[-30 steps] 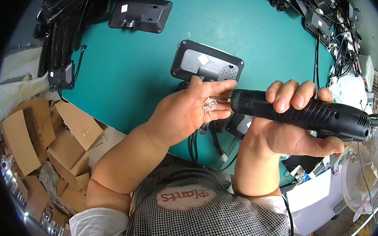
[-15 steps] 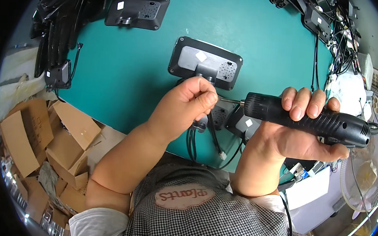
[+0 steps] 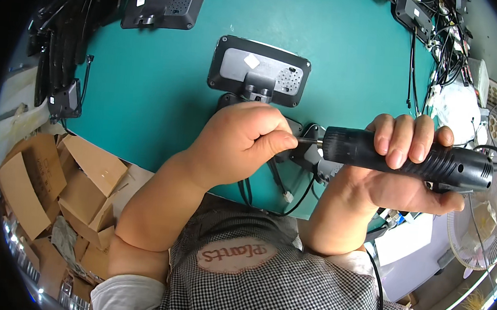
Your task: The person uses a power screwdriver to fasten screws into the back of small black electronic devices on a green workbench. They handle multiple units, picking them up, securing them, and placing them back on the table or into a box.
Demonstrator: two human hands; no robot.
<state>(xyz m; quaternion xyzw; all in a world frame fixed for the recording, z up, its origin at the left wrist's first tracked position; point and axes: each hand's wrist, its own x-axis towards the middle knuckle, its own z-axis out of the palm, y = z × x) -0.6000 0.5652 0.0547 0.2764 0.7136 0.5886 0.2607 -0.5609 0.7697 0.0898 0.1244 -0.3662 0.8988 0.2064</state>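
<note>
My right hand (image 3: 393, 191) wraps round a black electric screwdriver (image 3: 347, 146), held level with its metal bit (image 3: 309, 141) pointing left. Thumb and forefinger of my left hand (image 3: 244, 140) are pinched at the bit's tip; whatever lies between them is hidden. Just beyond the left hand, a black display unit (image 3: 231, 67) lies back-up on the green table, a bracket (image 3: 259, 86) at its near edge. Part of that bracket is behind my left hand. Below the bit, partly covered by my hands, are more black parts and a cable (image 3: 300, 204) with a white connector (image 3: 287, 197).
Another display unit (image 3: 163, 8) lies at the far left. Dark wrapped items (image 3: 66, 44) and a small black device (image 3: 65, 101) line the left edge. Open cardboard boxes (image 3: 91, 173) stand below it. Tangled cables (image 3: 451, 54) crowd the right side, above a fan (image 3: 479, 229).
The screwdriver and my left fingers have come closer together, so less of the bit shows. The table and its things sit slightly further up and left in the view.
</note>
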